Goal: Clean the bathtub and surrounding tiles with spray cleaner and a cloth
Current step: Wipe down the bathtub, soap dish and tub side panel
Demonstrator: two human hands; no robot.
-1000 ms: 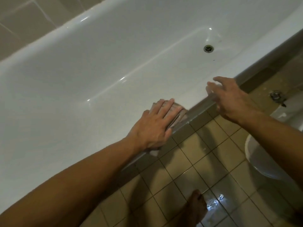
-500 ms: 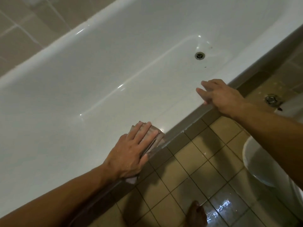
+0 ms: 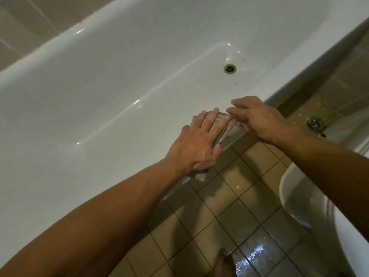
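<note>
Toilet [image 3: 299, 196] and foot [image 3: 222, 262] beside bathtub [image 3: 99, 96].

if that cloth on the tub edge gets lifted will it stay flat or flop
Likely floppy: the cloth drapes over the bathtub rim and shows folds. Probably light, flattened under the left hand. It may slide easily on that glossy rim.

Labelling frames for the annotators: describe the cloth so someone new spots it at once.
Find the white bathtub and follow its near rim, the edge beside the tiled floor. The cloth is draped over that rim, pressed flat under the left hand, with the right hand at its far end. It is the only brownish, creased, soft thing on the smooth white enamel.
</note>
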